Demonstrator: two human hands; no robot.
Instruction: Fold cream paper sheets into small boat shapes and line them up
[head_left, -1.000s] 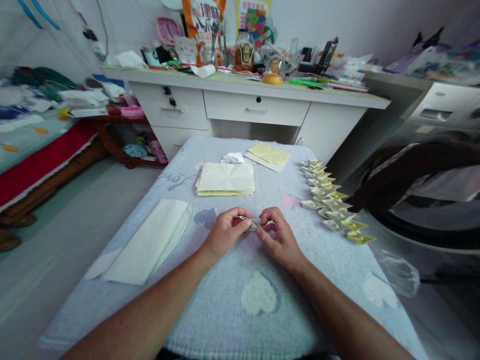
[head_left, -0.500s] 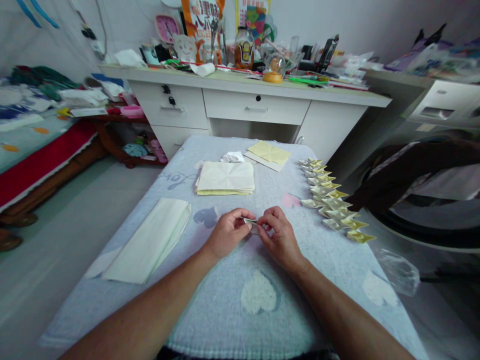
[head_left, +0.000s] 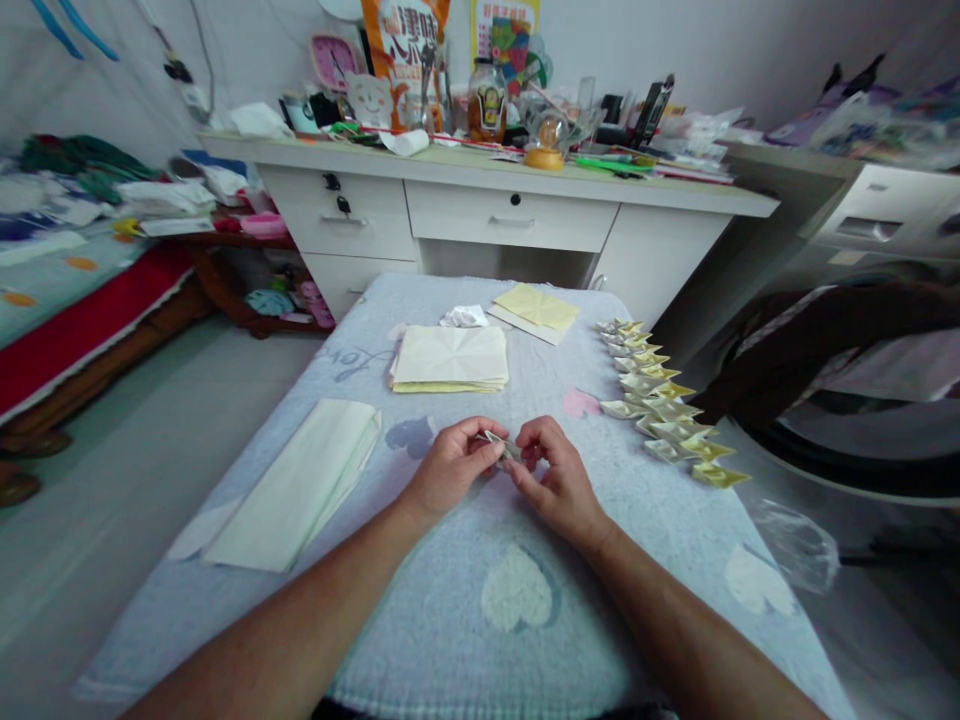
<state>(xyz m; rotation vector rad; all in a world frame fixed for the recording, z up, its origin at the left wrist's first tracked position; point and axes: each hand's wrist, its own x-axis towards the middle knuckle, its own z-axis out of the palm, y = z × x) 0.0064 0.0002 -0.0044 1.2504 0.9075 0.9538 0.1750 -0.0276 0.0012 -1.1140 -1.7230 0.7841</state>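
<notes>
Between my two hands, over the middle of the cloth-covered table, is a small folded paper boat (head_left: 511,451), partly hidden by the fingers. My left hand (head_left: 455,462) pinches its left end between thumb and fingers. At the right end my right hand (head_left: 559,475) has its thumb and curled fingertips against the paper. To the right, several finished paper boats (head_left: 664,408), whitish and yellow, stand in close rows. Beyond my hands lies a stack of creased paper sheets (head_left: 451,355), white on top with yellow beneath.
A long folded pale paper (head_left: 296,485) lies on the left of the table. Behind the stack are a crumpled white tissue (head_left: 465,316) and a yellow creased sheet (head_left: 536,305). A white desk (head_left: 517,215) stands beyond, with a washing machine (head_left: 874,215) at right.
My right hand's fingers have loosened and shifted slightly on the paper boat, with the thumb now lower. A pointed edge of the boat shows more. My left hand keeps its pinch.
</notes>
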